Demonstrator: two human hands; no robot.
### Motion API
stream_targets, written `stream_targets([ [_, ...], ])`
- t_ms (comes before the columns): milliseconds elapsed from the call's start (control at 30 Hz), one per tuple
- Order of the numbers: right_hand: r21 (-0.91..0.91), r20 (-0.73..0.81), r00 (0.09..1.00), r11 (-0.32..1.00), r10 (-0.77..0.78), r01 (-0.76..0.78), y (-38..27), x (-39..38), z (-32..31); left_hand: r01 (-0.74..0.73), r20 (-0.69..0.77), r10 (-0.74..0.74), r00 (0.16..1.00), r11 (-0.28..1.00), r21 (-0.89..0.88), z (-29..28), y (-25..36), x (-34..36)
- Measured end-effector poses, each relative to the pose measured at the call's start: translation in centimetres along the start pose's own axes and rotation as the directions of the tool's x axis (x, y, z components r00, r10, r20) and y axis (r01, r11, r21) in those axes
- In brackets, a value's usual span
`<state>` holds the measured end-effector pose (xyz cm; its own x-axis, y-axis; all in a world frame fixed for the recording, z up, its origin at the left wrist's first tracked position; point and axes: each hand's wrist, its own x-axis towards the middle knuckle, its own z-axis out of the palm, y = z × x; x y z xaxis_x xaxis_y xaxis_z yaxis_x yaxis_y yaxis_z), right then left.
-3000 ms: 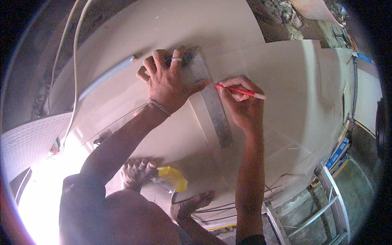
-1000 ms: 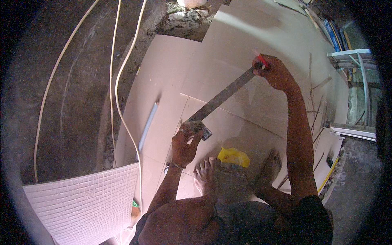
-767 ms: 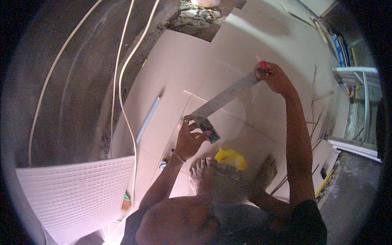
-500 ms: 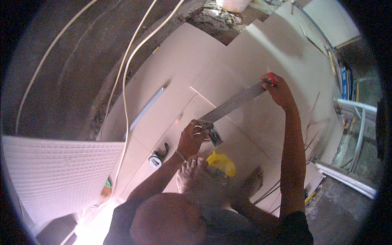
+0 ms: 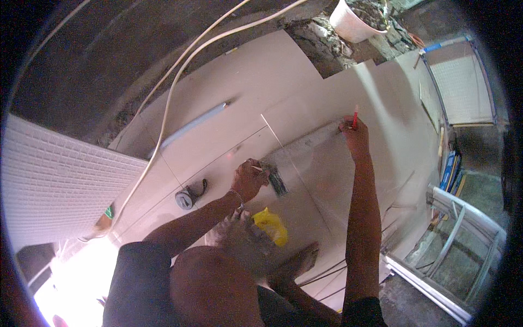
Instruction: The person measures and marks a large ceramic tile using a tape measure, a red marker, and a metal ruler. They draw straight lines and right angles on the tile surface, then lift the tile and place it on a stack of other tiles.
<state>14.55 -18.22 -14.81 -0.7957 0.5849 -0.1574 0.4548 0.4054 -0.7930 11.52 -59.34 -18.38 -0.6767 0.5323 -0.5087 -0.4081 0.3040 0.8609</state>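
My left hand (image 5: 249,179) is closed on the metal square (image 5: 308,146) at its dark short arm (image 5: 277,181). My right hand (image 5: 356,139) grips the blade's far end together with a red pen (image 5: 355,117), whose tip points away from me. The square spans diagonally over large beige floor tiles (image 5: 387,191); whether it touches them is unclear. Below my left hand are my bare foot and a crumpled yellow bag (image 5: 271,228). A round silver object with a black strap (image 5: 185,200) lies left of my hand. A grey-blue bar (image 5: 193,124) lies farther up.
White cables (image 5: 174,87) run down the left over dark floor and a white grid-textured panel (image 5: 60,180). A white bucket (image 5: 354,22) stands among rubble at the top. Right are a framed mesh panel (image 5: 460,82), blue boards (image 5: 450,169) and a metal ladder (image 5: 457,231).
Three seconds ago the square lay under my spread left hand beside the pen tip. Since then I have gripped both ends; lately the right end appears lower and nearer horizontal as the view has rotated.
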Motion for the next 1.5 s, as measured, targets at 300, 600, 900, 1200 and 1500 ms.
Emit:
stream_targets([
  [300, -0.203, -0.037, 0.986, 0.967, -0.162, 0.152, 1.6, 5.1, 3.2, -0.157, -0.172, 0.313, 0.934, 0.793, 0.588, 3.1, -2.6, 3.7],
  [600, -0.509, 0.047, 0.989, 0.848, -0.143, 0.147, -2.1, 4.7, 2.4, -0.181, -0.247, 0.298, 0.922, 0.896, 0.405, 4.6, 0.0, 5.1],
  [900, -0.55, -0.067, 0.998, 0.834, -0.011, -0.028, -4.7, 0.8, 4.4, -0.127, -0.305, 0.227, 0.925, 0.941, 0.315, 4.7, 2.1, 4.0],
  [1200, -0.663, -0.011, 0.976, 0.732, -0.219, 0.156, -4.6, -0.5, 7.7, -0.165, -0.355, 0.234, 0.905, 0.962, 0.216, 4.6, 2.4, 3.9],
  [1500, -0.755, 0.1, 0.922, 0.574, -0.375, 0.315, -3.6, -0.8, 7.9, -0.13, -0.288, 0.193, 0.938, 0.966, 0.223, 3.8, 2.2, 4.2],
])
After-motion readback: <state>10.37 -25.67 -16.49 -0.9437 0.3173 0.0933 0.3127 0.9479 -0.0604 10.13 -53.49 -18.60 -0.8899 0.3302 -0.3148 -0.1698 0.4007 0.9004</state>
